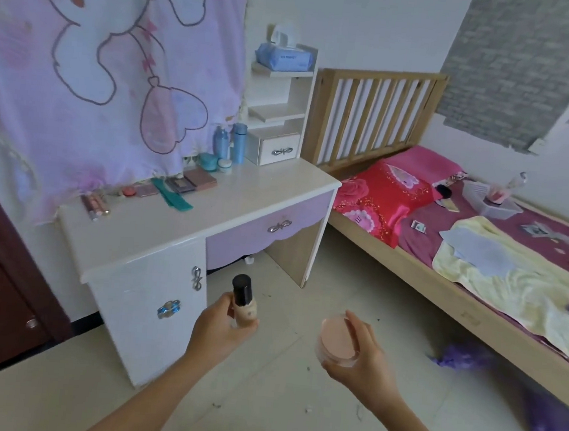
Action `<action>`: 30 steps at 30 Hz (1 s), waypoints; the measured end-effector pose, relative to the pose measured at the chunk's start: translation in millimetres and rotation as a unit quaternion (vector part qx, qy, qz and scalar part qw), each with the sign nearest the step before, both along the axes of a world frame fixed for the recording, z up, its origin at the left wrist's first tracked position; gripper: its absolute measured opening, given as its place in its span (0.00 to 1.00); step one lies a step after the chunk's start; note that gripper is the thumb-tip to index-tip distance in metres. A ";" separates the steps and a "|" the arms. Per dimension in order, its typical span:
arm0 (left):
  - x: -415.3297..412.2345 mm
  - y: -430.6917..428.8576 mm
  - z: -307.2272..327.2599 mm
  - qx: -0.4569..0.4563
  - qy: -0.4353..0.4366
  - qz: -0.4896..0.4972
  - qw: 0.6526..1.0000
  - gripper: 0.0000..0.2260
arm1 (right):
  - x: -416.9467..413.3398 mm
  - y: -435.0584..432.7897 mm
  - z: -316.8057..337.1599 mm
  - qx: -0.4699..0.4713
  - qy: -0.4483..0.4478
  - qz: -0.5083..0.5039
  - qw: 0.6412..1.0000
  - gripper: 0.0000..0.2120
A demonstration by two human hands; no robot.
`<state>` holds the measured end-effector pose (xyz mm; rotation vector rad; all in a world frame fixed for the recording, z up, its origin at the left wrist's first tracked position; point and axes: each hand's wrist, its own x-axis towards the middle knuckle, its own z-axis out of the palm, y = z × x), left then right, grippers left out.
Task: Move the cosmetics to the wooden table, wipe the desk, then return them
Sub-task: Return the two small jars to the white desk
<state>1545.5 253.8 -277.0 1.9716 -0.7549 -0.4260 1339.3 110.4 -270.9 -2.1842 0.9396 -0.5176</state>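
Desk (228, 210) cosmetics (189, 181) line rear; left hand (219, 331) grips bottle (242, 302), right hand (361, 361) jar (336, 340).

A bed (466, 320) is seen at three o'clock, a red pillow (377, 199) laid on it; a pink curtain (93, 61) is hung at ten o'clock.

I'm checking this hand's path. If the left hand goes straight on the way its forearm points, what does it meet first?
Probably the purple drawer on the front of the desk, below its top. The left hand, holding the foundation bottle, is apart from it, and depth is unclear.
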 end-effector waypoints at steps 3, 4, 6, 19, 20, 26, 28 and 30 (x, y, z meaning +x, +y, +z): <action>11.5 -58.2 -0.3 -0.015 0.014 0.021 1.000 0.10 | 18.6 -64.6 0.0 0.002 -0.025 -0.009 1.000 0.41; 15.2 -76.9 0.6 -0.015 0.018 0.029 0.999 0.10 | 24.6 -84.8 -0.1 0.003 -0.032 -0.014 0.999 0.40; 22.6 -112.4 2.4 -0.016 0.020 0.044 0.999 0.11 | 37.1 -123.5 -0.4 0.009 -0.041 -0.019 0.999 0.39; 103.3 -203.0 -31.6 0.013 0.043 0.151 0.988 0.15 | 149.2 -246.3 -45.6 0.018 0.006 0.065 0.998 0.39; 117.2 -208.1 -33.4 0.012 0.041 0.161 0.986 0.15 | 161.6 -254.2 -46.5 0.016 0.007 0.075 0.997 0.39; 213.1 -262.5 -32.6 -0.036 0.058 0.204 0.977 0.12 | 257.6 -330.4 -22.2 0.015 0.001 0.127 0.992 0.41; 240.7 -278.8 -32.1 -0.056 0.057 0.204 0.976 0.11 | 294.9 -353.0 -10.5 0.009 -0.001 0.134 0.991 0.42; 270.7 -292.5 -31.8 -0.064 0.053 0.203 0.976 0.11 | 333.0 -368.3 -3.6 0.012 -0.012 0.125 0.992 0.41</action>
